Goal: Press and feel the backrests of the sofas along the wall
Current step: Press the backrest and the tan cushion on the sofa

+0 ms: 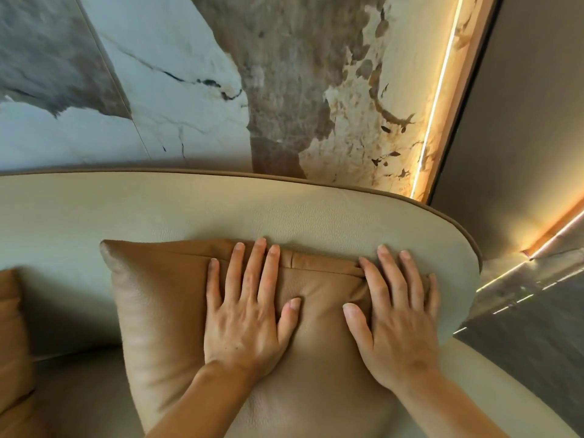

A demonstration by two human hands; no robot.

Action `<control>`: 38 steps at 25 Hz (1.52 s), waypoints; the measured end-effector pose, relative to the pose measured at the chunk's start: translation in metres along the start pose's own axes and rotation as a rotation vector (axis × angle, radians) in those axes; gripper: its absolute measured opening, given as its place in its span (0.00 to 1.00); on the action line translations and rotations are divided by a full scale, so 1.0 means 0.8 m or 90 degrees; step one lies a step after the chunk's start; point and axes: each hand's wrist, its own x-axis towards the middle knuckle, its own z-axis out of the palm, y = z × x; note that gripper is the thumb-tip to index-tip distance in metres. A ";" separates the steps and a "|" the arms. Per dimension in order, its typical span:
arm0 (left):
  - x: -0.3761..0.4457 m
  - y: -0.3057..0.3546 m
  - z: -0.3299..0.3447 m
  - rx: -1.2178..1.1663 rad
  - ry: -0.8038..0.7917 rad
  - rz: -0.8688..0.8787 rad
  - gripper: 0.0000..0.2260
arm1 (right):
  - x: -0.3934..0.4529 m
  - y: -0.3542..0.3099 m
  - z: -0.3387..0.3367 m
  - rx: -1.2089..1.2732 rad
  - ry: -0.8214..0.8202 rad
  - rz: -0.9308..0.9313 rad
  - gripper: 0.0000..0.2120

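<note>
Two bare hands lie flat, side by side, on a tan leather cushion [177,311] that leans against the backrest [158,210] of a pale cream leather sofa. Neither hand grips anything; both are spread wide with palms down and fingers extended.

The left hand [245,314] rests on the cushion's upper middle. Its fingertips reach the cushion's top seam, and the longest finger just touches the cream backrest beyond it. Its thumb points toward the right hand.

The right hand [396,320] covers the cushion's upper right corner. Its fingertips extend past the cushion's edge onto the backrest, and its thumb angles inward toward the left hand. A strip of cushion shows between the two thumbs, creased slightly near the seam.

The backrest rises directly beyond both sets of fingertips, curving in a broad arc and ending in a rounded corner past the right hand. Darker piping trims its top edge. To the left of the left hand, more backrest is exposed, and at the far left edge a second tan cushion [12,336] is partly visible.

Behind the backrest stands a marbled wall [196,74] in white, grey and brown. A glowing light strip [437,99] runs up it, beyond the right hand.
</note>
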 end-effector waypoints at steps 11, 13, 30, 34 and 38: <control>0.029 -0.002 0.041 -0.027 0.011 -0.012 0.32 | 0.037 0.016 0.036 -0.024 0.040 -0.024 0.30; 0.031 -0.002 0.040 -0.039 0.015 -0.014 0.32 | 0.037 0.016 0.038 -0.022 0.053 -0.026 0.30; 0.040 0.004 -0.031 -0.019 -0.225 -0.032 0.37 | 0.044 0.005 -0.011 -0.104 -0.212 0.033 0.37; 0.010 -0.017 -0.092 -0.047 -0.218 -0.012 0.35 | 0.016 -0.029 -0.070 -0.121 -0.225 0.075 0.34; -0.039 -0.039 -0.182 -0.006 -0.095 0.046 0.29 | -0.034 -0.078 -0.146 -0.098 -0.095 0.035 0.34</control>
